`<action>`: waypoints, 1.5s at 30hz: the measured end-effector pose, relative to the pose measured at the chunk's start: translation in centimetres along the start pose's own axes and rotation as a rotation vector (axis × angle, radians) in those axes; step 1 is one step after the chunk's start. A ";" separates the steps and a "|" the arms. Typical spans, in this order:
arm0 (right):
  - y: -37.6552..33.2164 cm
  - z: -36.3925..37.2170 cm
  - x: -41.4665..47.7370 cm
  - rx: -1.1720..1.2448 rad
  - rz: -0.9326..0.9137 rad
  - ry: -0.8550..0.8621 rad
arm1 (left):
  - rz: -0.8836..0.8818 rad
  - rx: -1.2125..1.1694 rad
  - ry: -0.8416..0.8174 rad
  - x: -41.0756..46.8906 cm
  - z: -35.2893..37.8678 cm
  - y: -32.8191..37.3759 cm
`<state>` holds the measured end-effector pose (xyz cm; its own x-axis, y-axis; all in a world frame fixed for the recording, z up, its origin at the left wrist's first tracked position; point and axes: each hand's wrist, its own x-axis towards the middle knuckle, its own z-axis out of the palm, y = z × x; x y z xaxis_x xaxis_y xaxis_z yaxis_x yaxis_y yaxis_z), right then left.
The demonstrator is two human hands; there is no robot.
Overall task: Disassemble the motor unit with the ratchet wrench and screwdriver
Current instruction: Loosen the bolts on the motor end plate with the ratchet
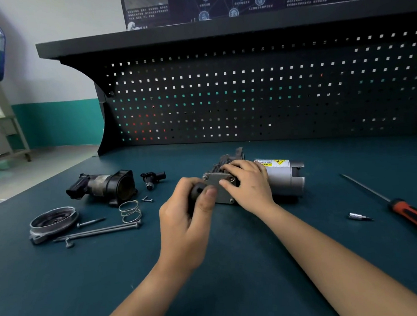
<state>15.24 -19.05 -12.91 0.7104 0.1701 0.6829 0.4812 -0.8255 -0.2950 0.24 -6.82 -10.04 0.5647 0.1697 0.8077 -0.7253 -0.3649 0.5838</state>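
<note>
"Where's the unit?"

"The grey cylindrical motor unit (283, 177) lies mid-way across the dark teal bench (235, 267), its long axis left to right and its square metal end plate (219, 183) facing left."

"And the hands?"

"The left hand (185, 223) curls round a black tool handle (197, 190) right at that plate, so it's nearer. The right hand (248, 184) grips the housing, thumb on the plate. The red-and-black screwdriver (413, 213) lies well apart, far right."

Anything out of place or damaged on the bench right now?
Nothing stands out. The spring, long bolts and round cover lie loose left of the motor unit, normal mid-teardown. The screwdriver and a small bit lie to its right. No spill or damage visible.
</note>
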 end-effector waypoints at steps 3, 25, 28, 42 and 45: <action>-0.1 0.1 -0.1 -0.014 0.006 0.011 | 0.000 0.007 0.016 0.0 0.3 0.2; -0.2 0.1 -0.3 -0.009 -0.001 0.008 | -0.037 -0.027 0.059 0.2 0.6 0.0; -0.2 0.0 -0.3 -0.014 -0.004 0.008 | -0.018 0.024 -0.008 -0.2 0.3 -0.3; -0.3 -0.1 -0.4 -0.037 -0.004 -0.002 | 0.249 0.433 -0.739 -0.8 1.5 -1.2; -0.2 -0.1 -0.4 -0.035 -0.010 -0.001 | 0.309 0.596 -0.915 -1.2 1.9 -1.9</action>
<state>14.81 -18.99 -13.01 0.7060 0.1789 0.6852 0.4701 -0.8420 -0.2646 1.70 -8.07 -12.25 0.6474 -0.6467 0.4034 -0.7186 -0.6942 0.0404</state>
